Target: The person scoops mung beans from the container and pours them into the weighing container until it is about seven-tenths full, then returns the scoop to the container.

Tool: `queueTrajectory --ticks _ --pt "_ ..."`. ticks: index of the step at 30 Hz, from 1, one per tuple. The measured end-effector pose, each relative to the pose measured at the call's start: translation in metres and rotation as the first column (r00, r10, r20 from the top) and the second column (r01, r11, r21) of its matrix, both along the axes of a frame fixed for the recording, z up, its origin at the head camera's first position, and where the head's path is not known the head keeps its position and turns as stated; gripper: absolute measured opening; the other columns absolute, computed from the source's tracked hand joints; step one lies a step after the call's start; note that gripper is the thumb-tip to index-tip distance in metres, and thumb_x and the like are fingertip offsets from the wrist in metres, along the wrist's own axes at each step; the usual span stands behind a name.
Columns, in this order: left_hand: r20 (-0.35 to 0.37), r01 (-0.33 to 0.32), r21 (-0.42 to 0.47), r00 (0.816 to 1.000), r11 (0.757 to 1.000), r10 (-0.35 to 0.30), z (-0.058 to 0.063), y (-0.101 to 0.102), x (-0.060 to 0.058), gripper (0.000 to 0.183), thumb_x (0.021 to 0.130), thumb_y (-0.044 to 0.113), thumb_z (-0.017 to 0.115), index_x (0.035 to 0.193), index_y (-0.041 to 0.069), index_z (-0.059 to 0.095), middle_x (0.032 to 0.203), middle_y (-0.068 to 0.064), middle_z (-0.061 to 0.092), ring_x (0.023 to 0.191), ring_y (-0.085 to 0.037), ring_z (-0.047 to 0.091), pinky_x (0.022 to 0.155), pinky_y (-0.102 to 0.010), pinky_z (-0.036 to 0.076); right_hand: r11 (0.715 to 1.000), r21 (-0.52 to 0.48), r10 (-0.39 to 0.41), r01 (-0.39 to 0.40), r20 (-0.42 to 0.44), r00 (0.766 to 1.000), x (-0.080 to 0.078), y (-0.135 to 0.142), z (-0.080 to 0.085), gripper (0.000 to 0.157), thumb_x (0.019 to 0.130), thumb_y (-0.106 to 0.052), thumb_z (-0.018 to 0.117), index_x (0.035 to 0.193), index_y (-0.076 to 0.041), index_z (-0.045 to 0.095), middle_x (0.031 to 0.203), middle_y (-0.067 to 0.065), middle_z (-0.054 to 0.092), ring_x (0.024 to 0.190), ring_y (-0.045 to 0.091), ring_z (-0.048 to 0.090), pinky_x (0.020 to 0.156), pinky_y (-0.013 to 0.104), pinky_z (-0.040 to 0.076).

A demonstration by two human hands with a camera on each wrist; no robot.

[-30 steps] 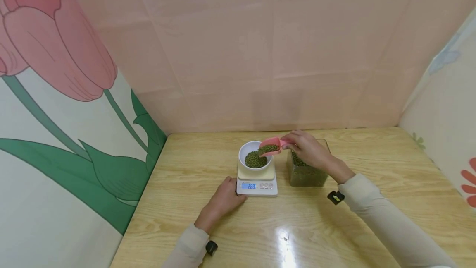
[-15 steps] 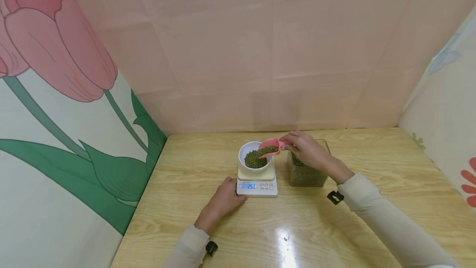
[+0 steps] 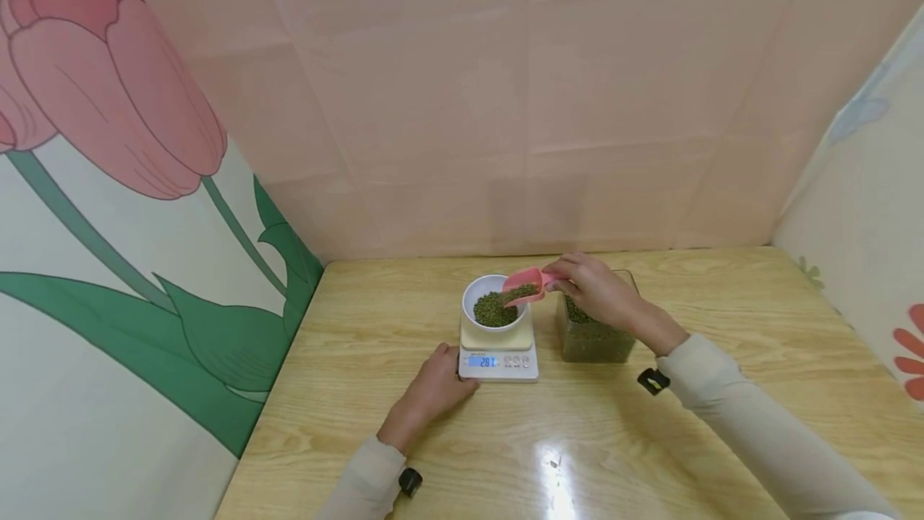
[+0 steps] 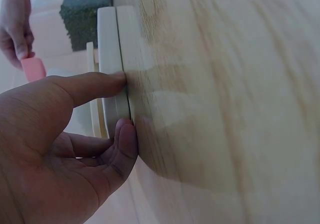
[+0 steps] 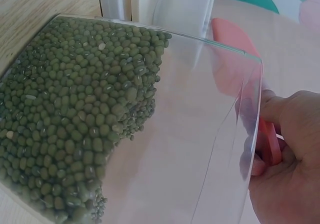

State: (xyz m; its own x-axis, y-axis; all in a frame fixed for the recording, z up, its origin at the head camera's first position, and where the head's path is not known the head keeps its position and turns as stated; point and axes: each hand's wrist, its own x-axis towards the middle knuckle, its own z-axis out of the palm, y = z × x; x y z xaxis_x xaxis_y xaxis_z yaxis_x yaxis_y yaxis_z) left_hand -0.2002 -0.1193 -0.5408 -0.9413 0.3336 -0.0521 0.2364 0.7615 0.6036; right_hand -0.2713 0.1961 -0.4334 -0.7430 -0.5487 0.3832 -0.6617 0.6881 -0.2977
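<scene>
A white kitchen scale [image 3: 498, 374] with a lit blue display stands on the table, bearing a white bowl [image 3: 469, 295] partly filled with green mung beans [image 3: 494, 312]. My left hand [image 3: 435, 382] holds the scale's near left corner; in the left wrist view its thumb and fingers [image 4: 127, 141] meet the side low by the tabletop. The right hand [image 3: 593, 289] grips a pink scoop [image 3: 536, 274] by its handle. The scoop tilts over the bowl's right side with beans still in it. In the right wrist view the clear container partly covers the scoop [image 5: 231, 59].
Right of the scale, under my right forearm, is a clear square container [image 3: 597, 349] of mung beans, its beans [image 5: 75, 94] heaped to one side. The wooden table [image 3: 375, 303] meets a pink-covered wall [image 3: 433, 143] behind. A flower-painted wall [image 3: 216, 327] bounds the left.
The scale's display digits have changed between frames. The beans in the scoop look slightly fewer. Both hands stay almost in place.
</scene>
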Motion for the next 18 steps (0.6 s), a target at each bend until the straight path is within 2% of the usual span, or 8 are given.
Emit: queueTrajectory --ticks 18 --pt "-0.009 0.008 -0.009 1.0 1.0 -0.008 0.0007 0.0011 0.0 0.048 0.094 0.025 0.081 0.137 0.009 0.069 0.112 -0.004 0.067 0.102 -0.017 0.057 0.091 -0.039 0.057 1.0 0.011 0.003 -0.004 0.014 1.0 0.0 -0.0001 0.0057 0.025 0.098 -0.007 0.075 0.121 0.003 0.074 0.111 0.015 0.074 0.1 0.03 0.073 0.087 0.047 0.062"
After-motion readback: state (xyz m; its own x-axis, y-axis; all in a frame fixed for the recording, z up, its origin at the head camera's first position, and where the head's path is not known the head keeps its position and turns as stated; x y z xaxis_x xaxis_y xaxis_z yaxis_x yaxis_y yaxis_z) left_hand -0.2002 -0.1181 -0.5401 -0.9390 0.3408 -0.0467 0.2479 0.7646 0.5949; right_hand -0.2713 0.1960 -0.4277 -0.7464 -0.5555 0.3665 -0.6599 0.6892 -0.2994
